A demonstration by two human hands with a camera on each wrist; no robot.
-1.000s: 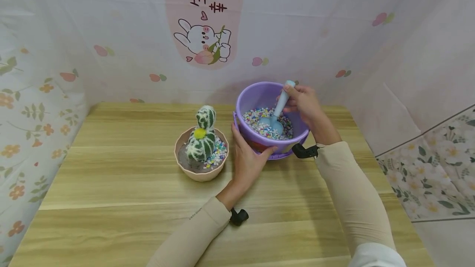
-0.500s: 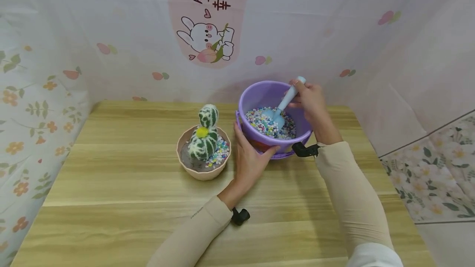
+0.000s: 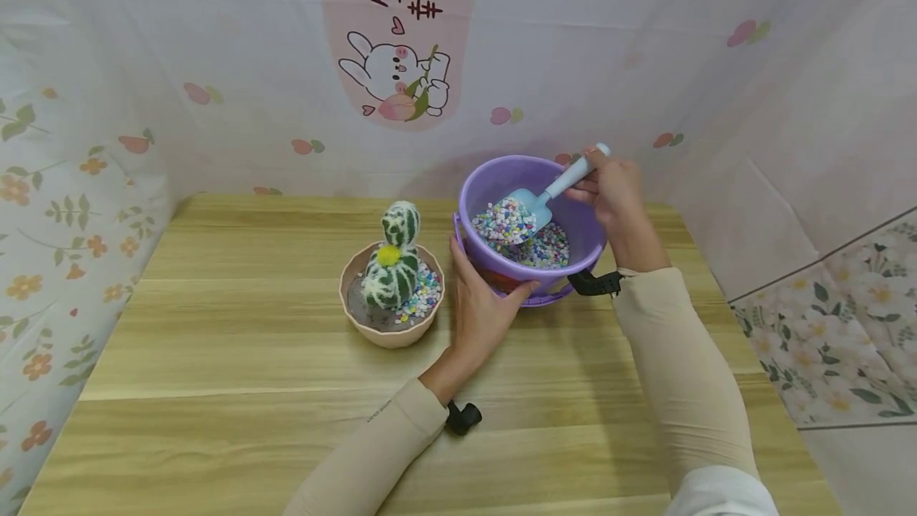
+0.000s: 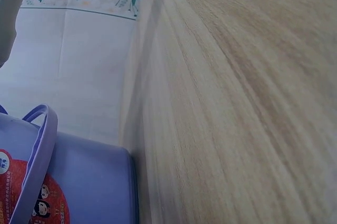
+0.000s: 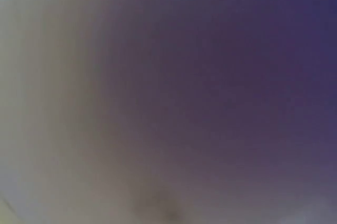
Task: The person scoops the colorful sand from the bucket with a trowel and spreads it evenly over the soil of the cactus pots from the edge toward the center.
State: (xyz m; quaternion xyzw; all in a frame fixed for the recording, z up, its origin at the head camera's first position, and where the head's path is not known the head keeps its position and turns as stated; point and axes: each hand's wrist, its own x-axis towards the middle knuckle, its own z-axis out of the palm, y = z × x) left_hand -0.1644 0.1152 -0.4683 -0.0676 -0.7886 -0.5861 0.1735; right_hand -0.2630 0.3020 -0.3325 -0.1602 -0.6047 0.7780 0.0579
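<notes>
In the head view, my right hand (image 3: pixel 614 188) grips the handle of a light blue scoop (image 3: pixel 571 178). The scoop's blade is heaped with small multicoloured pebbles (image 3: pixel 505 221) and is tilted inside a purple bucket (image 3: pixel 501 173), above more pebbles at its bottom. My left hand (image 3: pixel 481 313) rests against the bucket's near left side, fingers straight along the wall and thumb spread across the front. The left wrist view shows the bucket's side (image 4: pixel 95 176) with its red label and handle. The right wrist view is a purple blur.
Left of the bucket stands a peach pot (image 3: pixel 390 338) with a cactus (image 3: pixel 390 277) in grey soil, pebbles covering its right part. Both stand on a wooden table (image 3: pixel 236 325). A printed cloth (image 3: pixel 258 46) hangs behind, close to the bucket.
My right hand has drawn the scoop up and back to the right, and its blade now carries a heap of pebbles. The left hand has stayed against the bucket.
</notes>
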